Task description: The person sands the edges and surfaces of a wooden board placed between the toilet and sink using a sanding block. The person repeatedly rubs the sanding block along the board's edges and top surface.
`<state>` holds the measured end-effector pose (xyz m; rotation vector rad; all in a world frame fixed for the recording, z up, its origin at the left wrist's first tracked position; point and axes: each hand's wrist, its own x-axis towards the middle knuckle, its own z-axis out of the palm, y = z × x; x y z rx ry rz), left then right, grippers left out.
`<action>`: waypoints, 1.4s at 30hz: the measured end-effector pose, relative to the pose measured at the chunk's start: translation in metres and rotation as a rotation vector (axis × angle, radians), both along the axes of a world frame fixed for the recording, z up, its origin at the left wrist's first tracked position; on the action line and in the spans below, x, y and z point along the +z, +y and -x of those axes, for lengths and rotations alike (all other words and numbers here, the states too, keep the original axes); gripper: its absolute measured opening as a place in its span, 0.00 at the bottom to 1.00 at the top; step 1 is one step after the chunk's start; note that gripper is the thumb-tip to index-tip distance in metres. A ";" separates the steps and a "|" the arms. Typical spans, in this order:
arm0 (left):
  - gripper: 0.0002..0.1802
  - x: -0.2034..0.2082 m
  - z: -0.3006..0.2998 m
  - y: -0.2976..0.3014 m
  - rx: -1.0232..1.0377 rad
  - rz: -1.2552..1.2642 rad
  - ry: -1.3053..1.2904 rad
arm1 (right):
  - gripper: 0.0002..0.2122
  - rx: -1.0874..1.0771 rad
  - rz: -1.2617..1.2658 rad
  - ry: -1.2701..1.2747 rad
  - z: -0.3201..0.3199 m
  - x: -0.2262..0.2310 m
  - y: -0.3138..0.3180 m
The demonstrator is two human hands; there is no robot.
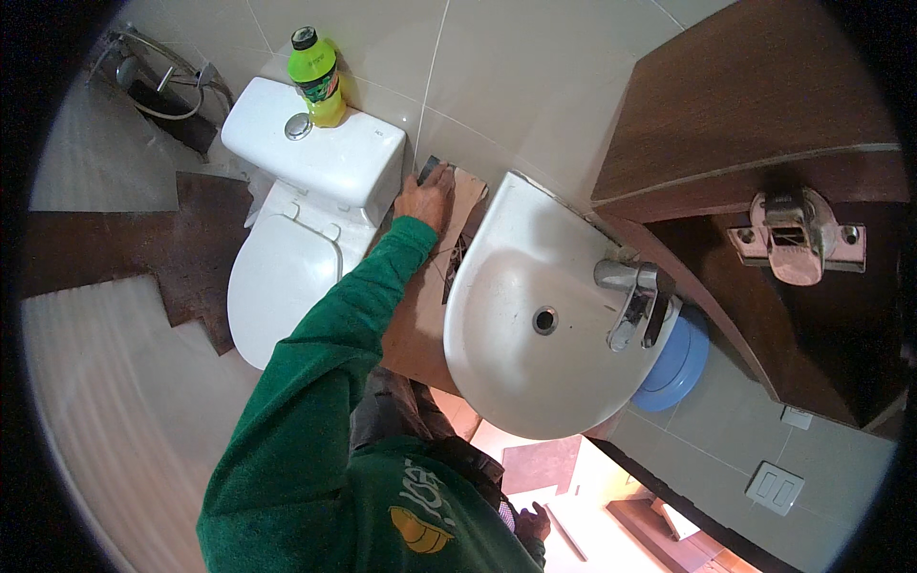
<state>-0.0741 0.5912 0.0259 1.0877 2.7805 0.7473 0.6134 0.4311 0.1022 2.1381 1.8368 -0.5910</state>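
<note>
My left arm in a green sleeve reaches between the toilet and the washbasin. At the foot of the tiled wall, my left hand [425, 198] is closed with its fingertips on a small dark piece [430, 170], whose kind I cannot make out. Just right of the hand lies a tan board or sheet [468, 194], with dark scraps [458, 253] below it. My right hand [535, 521] is low in the view beside my body, small and in shadow; its fingers are hard to read.
The white toilet [277, 286] stands left, a green-yellow drink bottle [320, 81] on its tank. Right of my arm is the basin [516, 248] with a metal tap [630, 286]. A dark wooden cabinet [755, 105] juts in at upper right, above a blue tub [676, 363].
</note>
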 end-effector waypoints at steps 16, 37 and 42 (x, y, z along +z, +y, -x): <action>0.17 0.011 0.003 -0.001 0.046 0.006 -0.017 | 0.19 0.057 0.028 -0.070 0.035 0.023 0.013; 0.21 0.018 0.005 0.003 -0.035 0.200 -0.028 | 0.21 0.030 0.012 -0.052 0.025 0.014 0.019; 0.20 0.012 -0.002 -0.004 -0.022 0.195 0.038 | 0.20 -0.023 0.026 -0.031 0.040 0.031 0.027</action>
